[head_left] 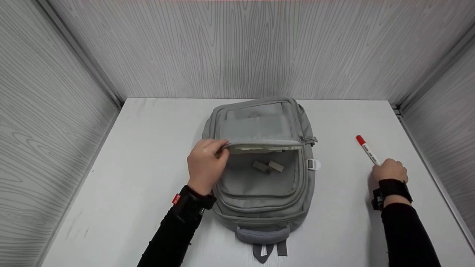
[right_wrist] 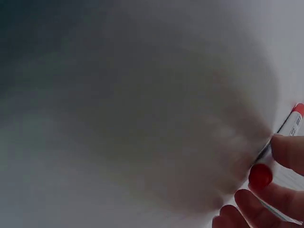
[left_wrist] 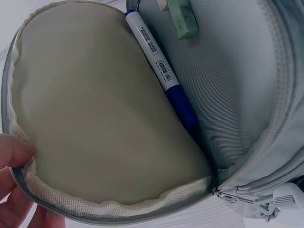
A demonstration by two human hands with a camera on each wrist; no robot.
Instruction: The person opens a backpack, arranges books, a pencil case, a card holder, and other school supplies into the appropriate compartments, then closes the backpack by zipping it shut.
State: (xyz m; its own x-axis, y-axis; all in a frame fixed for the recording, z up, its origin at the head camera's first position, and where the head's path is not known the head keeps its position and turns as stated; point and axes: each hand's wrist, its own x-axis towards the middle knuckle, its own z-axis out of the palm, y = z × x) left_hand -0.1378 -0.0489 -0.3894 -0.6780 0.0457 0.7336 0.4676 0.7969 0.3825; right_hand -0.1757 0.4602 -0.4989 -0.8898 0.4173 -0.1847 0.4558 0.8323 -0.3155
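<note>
Head view: we find the left hand [head_left: 206, 163] pinching the backpack's [head_left: 259, 178] pocket flap [head_left: 259, 131] and lifting it, which keeps the pocket mouth open. A blue marker [left_wrist: 166, 76] and erasers [head_left: 268, 166] lie inside. The right hand [head_left: 389, 170] grips the red marker [head_left: 367, 150] lying on the bench [head_left: 141, 155], well right of the backpack.

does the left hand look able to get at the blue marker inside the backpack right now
Probably not at once: the left hand is busy pinching the pocket flap open. The blue marker lies uncovered in the backpack close by, so releasing the flap could cover it.
</note>
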